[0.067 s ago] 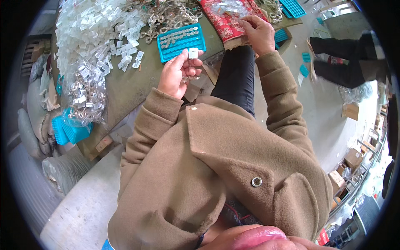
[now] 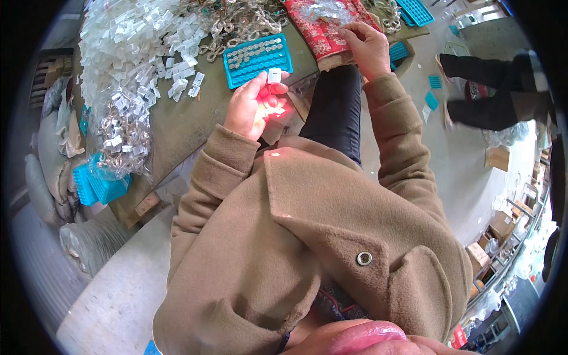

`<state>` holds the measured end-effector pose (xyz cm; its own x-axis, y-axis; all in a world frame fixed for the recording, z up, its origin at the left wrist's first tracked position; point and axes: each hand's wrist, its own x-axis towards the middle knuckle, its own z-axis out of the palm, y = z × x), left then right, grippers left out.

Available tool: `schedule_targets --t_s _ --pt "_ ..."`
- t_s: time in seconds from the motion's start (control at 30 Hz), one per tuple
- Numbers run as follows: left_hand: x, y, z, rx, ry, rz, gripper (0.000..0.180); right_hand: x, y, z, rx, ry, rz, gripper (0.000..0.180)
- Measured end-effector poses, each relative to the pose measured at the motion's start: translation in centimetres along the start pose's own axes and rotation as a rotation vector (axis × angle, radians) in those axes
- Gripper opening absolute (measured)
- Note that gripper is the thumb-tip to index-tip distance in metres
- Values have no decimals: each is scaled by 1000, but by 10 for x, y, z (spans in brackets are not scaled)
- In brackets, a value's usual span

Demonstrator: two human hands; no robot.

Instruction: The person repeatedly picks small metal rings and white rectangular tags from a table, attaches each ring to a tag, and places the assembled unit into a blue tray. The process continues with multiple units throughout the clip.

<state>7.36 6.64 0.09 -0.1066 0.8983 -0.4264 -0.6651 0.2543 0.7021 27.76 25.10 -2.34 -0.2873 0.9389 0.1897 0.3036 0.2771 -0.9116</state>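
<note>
My left hand (image 2: 255, 104) pinches a small white plastic piece (image 2: 274, 75) at its fingertips, just below a blue tray (image 2: 259, 58) whose slots hold several small metal parts. My right hand (image 2: 365, 46) reaches further out and rests on a red patterned cloth (image 2: 319, 29), touching a clear plastic bag (image 2: 326, 10) of small parts that lies on it. Whether its fingers grip the bag is hard to tell. Both arms wear a tan coat.
A big heap of white plastic pieces (image 2: 133, 41) and a pile of metal rings (image 2: 236, 21) cover the brown table (image 2: 183, 127). More blue trays (image 2: 97, 186) hang at its left edge. Another person's dark legs (image 2: 491, 89) stand at the right on the concrete floor, near cardboard boxes (image 2: 500, 157).
</note>
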Motion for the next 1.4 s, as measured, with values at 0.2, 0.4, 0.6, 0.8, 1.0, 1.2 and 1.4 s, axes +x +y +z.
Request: schedule_targets --t_s 0.2,0.4,0.6,0.8,1.0,1.2,1.4 --pt "-4 10 3 -111 -69 -61 34 -13 -23 1 695 -279 220 11" --pt "-14 12 15 -195 -54 -13 25 -39 -61 27 692 -368 143 10" --pt "-18 7 9 -236 -138 88 29 -60 -83 58 348 -417 -311 6" --pt "-23 7 1 -260 -97 34 25 -64 -84 69 138 -373 -455 7" --pt "-26 8 3 59 88 149 22 -66 -85 78 57 -353 -474 10" --pt "-25 20 -15 -143 80 -15 20 -64 -85 88 218 -454 -241 8" --pt "-23 16 -24 -117 86 -28 20 -61 -89 92 106 -472 -367 9"
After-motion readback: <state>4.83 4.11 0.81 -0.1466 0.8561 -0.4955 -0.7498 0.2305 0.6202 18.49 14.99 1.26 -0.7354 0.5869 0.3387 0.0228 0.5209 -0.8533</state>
